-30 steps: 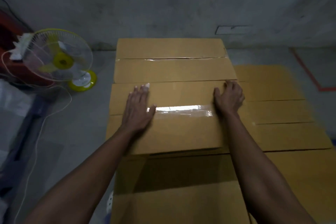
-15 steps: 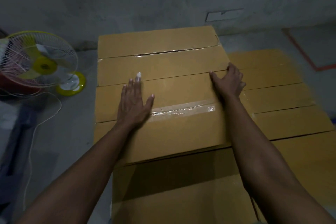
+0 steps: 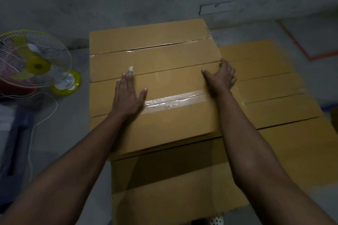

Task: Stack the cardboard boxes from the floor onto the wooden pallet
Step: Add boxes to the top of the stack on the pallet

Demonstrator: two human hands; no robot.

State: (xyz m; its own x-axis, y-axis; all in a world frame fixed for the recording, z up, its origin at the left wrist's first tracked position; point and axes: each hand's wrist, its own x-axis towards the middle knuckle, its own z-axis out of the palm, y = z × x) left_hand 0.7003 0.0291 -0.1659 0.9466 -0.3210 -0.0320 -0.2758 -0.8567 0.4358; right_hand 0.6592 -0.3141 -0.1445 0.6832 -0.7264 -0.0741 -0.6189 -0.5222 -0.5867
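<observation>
Top box [image 3: 173, 124]: lies on the stack with its taped seam up, against the far box [image 3: 151, 42] and set back from the near edge of the box beneath [image 3: 164, 197].
Left hand [image 3: 128, 97]: flat, fingers straight, pressing the lid's left half.
Right hand [image 3: 221, 78]: fingers curled over the lid's right edge, thumb on top.
Fan [image 3: 36, 64]: on the floor, left.

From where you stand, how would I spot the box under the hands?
Start at the yellow fan; right of it stands the cardboard stack. Take its nearer top box. Only it has a glossy tape strip between the left hand and right hand.
</observation>
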